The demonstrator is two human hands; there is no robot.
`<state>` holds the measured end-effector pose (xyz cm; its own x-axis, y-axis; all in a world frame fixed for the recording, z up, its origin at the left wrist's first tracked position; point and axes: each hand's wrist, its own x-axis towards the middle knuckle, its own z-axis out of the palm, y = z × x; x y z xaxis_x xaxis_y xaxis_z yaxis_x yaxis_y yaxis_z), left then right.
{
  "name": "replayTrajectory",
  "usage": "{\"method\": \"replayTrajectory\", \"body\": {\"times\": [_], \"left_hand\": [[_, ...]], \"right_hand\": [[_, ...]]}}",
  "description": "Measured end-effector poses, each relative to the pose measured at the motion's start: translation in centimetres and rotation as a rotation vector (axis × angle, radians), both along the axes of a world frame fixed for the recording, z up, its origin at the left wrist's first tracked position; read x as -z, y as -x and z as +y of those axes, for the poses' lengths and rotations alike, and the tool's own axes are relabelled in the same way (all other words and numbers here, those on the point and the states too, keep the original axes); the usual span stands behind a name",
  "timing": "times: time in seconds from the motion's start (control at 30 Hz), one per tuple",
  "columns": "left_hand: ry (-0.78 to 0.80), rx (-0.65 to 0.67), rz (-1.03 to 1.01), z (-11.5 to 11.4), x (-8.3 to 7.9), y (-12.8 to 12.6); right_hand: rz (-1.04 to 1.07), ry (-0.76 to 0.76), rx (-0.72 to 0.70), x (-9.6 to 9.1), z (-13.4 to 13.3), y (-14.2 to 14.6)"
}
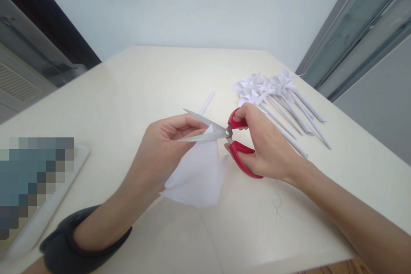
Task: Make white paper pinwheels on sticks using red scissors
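Note:
My right hand (pixel 266 145) grips red-handled scissors (pixel 228 132), with the thumb and fingers in the two loops. Their blades are spread apart and point left, around a small pointed tip of white paper. My left hand (pixel 170 139) is closed on that paper (pixel 199 175), pinching it near the top edge, so part of the sheet hangs below the fingers. A thin rolled paper stick (pixel 207 102) lies on the table just beyond the blades.
Several white paper pinwheels (pixel 257 87) on rolled sticks lie in a bunch at the right. Thin scraps (pixel 276 205) are on the white table (pixel 154 77). A pale, flat-edged object (pixel 51 205), partly blurred out, is at the left. A wall stands behind.

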<state>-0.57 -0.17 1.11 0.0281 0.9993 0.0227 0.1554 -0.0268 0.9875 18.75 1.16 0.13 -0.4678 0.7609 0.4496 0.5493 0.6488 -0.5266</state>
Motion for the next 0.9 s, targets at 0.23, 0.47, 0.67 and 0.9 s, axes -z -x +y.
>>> {"method": "replayTrajectory", "body": {"times": [0.23,0.47,0.67,0.9], "left_hand": [[0.014,0.043,-0.028,-0.24,-0.32,-0.07],[0.049,0.047,-0.040,-0.43,-0.22,-0.07],[0.088,0.078,-0.070,-0.31,0.01,-0.17],[0.111,0.062,-0.098,-0.23,0.07,-0.27]], "right_hand": [[-0.025,-0.021,0.015,-0.05,-0.14,0.02],[-0.084,-0.052,0.057,-0.10,-0.37,-0.03],[-0.091,-0.019,0.077,-0.11,-0.52,-0.10],[-0.117,-0.048,0.103,-0.08,-0.41,-0.08]]}}
